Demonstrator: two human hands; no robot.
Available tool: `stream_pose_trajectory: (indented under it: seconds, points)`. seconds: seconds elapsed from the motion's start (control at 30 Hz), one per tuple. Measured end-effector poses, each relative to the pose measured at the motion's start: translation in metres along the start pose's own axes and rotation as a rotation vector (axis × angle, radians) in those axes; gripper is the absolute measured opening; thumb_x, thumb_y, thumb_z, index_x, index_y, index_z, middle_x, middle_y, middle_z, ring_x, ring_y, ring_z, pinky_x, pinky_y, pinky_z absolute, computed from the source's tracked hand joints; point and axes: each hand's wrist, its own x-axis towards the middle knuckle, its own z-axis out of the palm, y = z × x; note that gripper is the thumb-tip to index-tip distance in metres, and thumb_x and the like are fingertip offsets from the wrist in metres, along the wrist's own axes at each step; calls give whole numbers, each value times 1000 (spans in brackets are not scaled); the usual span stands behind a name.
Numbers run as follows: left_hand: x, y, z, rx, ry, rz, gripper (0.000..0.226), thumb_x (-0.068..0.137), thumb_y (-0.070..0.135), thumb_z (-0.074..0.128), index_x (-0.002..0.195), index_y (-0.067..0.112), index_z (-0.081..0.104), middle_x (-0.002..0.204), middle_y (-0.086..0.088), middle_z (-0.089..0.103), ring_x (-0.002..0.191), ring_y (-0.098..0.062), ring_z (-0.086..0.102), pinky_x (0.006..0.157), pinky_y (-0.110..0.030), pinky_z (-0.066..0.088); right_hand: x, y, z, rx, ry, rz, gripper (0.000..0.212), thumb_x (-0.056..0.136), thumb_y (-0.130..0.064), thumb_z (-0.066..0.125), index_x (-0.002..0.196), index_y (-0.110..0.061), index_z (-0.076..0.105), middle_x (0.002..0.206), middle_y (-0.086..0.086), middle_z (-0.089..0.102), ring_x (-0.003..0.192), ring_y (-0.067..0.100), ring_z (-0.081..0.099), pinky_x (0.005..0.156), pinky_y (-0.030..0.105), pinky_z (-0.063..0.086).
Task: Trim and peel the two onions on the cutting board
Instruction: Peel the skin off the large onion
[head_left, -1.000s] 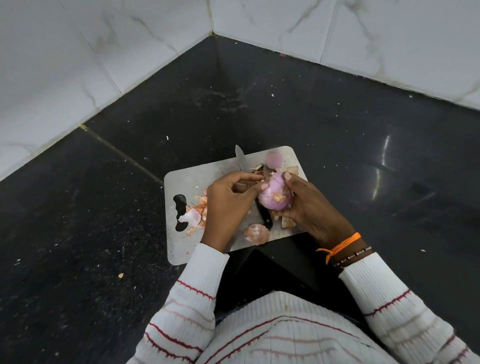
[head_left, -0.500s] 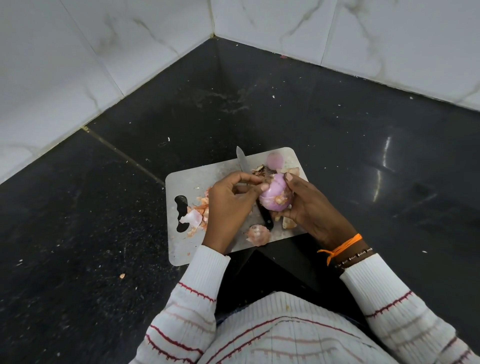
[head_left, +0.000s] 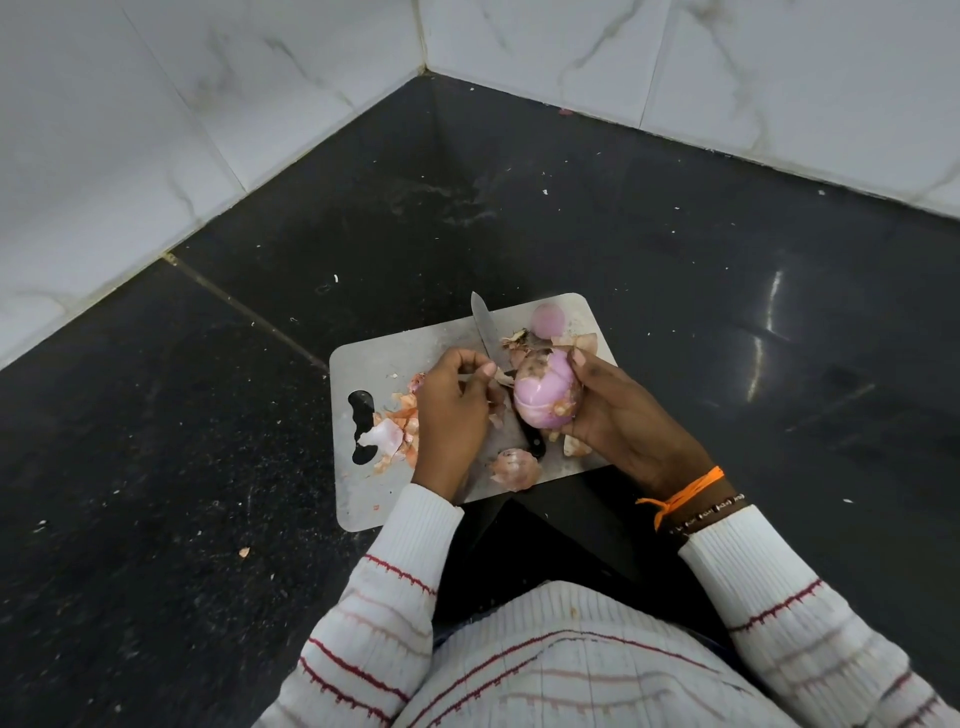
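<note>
Where a second ago your left thumb pressed against the onion, your left hand (head_left: 451, 410) has now drawn a little away to the left, its thumb and fingers pinched on a small strip of skin (head_left: 500, 375) that trails toward the bulb. Your right hand (head_left: 605, 410) stays wrapped around the mostly peeled purple onion (head_left: 545, 395), held above the cutting board (head_left: 374, 358), with dark blemishes at its top end and a scrap of skin stuck to its side. The second onion (head_left: 548, 319), pale and bare, sits on the board's far right corner. The knife (head_left: 485, 327) lies across the board, blade pointing away from you, its dark handle under the held onion. Peels (head_left: 397, 431) are heaped beside the board's handle cut-out, and a curled shell of skin (head_left: 514, 469) rests on the near edge. The board lies on a black speckled table (head_left: 156, 415) set into a corner of white marbled wall tiles (head_left: 208, 104).
</note>
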Motion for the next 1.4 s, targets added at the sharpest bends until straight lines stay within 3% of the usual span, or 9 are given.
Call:
stream_pose_trajectory:
  seconds: [0.1,0.2,0.33,0.43,0.6,0.8,1.07,1.27,1.4]
  points:
    - [3,0,-1,37,47,-1,16,95,7,51,83,14,58,70,3,59,55,0,56,63,-24,52,0,1,-1,76,-70,-12,71,60,-43,83,115,-5,59,111,12,67,102,22,65,78,36,56]
    - [3,2,-3,57,53,15,17,93,4,53,86,16,63,79,4,64,69,-5,60,68,-19,51,0,0,-1,124,-51,-36,45,80,-34,64,115,-6,58,112,12,67,102,23,65,78,37,57]
    - [-3,10,-6,38,-29,119,29,90,1,56,94,26,71,96,16,67,91,3,61,81,-10,49,4,1,-2,-129,83,-62,34,88,-32,46,110,-11,62,112,12,66,103,25,63,89,43,53]
    - [-9,18,-6,0,-73,124,22,88,6,60,93,22,74,91,11,72,87,-2,66,79,-17,54,3,3,-1,-252,136,-80,26,94,-28,44,104,-15,65,103,8,70,97,21,66,86,39,53]
    - [-10,20,-6,70,-98,166,15,81,13,71,92,23,74,81,19,68,79,6,64,66,-5,48,4,4,2,-319,154,-142,24,98,-16,41,94,-17,64,78,-8,73,78,5,68,66,18,54]
    - [-11,20,-7,100,-109,159,15,81,13,72,94,20,74,79,20,66,75,12,62,63,-2,45,4,4,2,-429,148,-175,23,98,-18,42,98,-21,65,91,-5,70,87,7,66,71,19,53]
    - [-10,18,-8,78,-127,181,17,78,7,73,95,10,75,76,14,68,72,6,64,63,-6,48,4,6,1,-472,135,-182,23,98,-19,41,103,-17,63,104,9,65,99,21,62,87,35,50]
    - [-7,12,-8,98,-54,183,16,79,1,70,89,12,75,74,14,67,70,4,64,66,-11,52,4,7,4,-473,117,-167,23,98,-22,41,100,-22,65,98,-1,68,93,11,65,78,22,53]
    - [-6,8,-8,-9,-48,82,21,89,5,59,92,19,75,90,8,73,87,-8,67,81,-28,57,4,7,3,-411,129,-169,23,98,-21,42,97,-23,65,89,-10,72,86,4,67,73,18,54]
